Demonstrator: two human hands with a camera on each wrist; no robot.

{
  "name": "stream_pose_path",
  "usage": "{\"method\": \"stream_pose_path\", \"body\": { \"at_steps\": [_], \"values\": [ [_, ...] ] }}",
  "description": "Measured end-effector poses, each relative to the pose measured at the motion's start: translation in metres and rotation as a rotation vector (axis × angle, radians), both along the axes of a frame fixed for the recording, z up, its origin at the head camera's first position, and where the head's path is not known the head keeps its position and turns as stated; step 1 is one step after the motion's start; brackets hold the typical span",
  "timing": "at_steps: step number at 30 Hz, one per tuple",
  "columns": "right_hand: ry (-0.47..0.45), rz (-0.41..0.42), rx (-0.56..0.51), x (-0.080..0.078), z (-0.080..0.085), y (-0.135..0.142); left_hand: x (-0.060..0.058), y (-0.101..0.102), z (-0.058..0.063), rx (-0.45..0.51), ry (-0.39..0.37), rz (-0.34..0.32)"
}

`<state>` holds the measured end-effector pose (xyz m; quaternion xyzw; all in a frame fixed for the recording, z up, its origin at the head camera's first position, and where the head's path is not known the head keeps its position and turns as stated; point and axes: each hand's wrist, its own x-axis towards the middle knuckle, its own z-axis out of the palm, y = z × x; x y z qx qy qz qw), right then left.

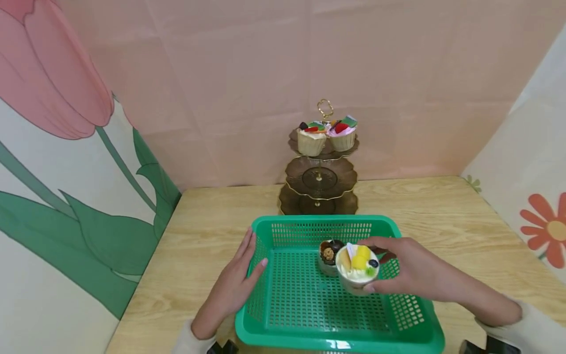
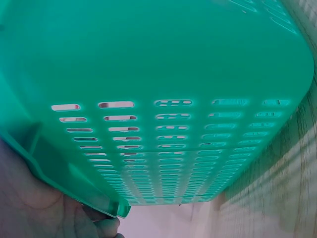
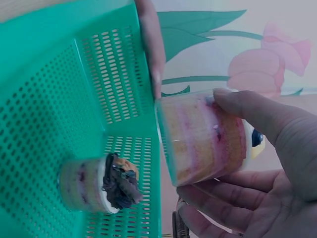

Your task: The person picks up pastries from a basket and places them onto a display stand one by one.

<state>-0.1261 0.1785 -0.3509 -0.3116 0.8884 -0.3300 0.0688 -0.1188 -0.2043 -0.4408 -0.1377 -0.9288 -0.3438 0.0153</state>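
A fruit-topped dessert cup point(image 1: 357, 265) with pink and yellow cake layers hangs over the green basket point(image 1: 340, 339); my right hand point(image 1: 409, 265) grips its clear side between thumb and fingers. In the right wrist view the layered cup point(image 3: 205, 136) is raised above the basket floor. Inside the basket stands a chocolate-topped dessert cup point(image 1: 328, 253), partly covered by the fruit one in the head view. My left hand point(image 1: 236, 275) rests on the basket's left rim, fingers straight. The left wrist view shows the palm point(image 2: 34, 198) along the rim's outside.
Behind the basket rises a three-tier brown stand point(image 1: 320, 177) with a gold handle. Two cupcakes, one white-creamed point(image 1: 311, 140) and one pink-creamed point(image 1: 342, 135), sit on its top tier. The wooden table point(image 1: 212, 221) meets a pink backdrop point(image 1: 239, 98).
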Motion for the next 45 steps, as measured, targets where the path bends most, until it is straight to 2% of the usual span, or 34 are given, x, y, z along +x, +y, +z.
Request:
{"method": "stream_pose_path", "body": {
  "at_steps": [3,7,12,28,33,39,45],
  "values": [
    [0.034,-0.034,-0.003,-0.006,0.005,-0.003,-0.001,-0.001,0.001,0.005,0.015,-0.007],
    [0.055,-0.056,-0.029,-0.016,0.007,-0.006,-0.001,-0.001,0.0,0.002,-0.005,0.0],
    [0.058,-0.063,-0.057,-0.027,0.007,-0.011,0.0,-0.001,0.0,0.003,-0.027,0.008],
    [0.083,-0.132,-0.093,-0.059,0.015,-0.023,-0.002,0.0,0.0,0.013,-0.01,0.004],
    [0.062,-0.156,-0.118,-0.076,0.013,-0.028,-0.001,-0.002,0.0,0.016,-0.006,0.007],
    [0.077,-0.183,-0.143,-0.098,0.009,-0.035,-0.001,-0.003,0.0,0.019,-0.01,0.009],
    [0.065,-0.215,-0.164,-0.115,0.005,-0.038,-0.002,0.0,0.0,0.024,-0.009,0.004]
  ]
}}
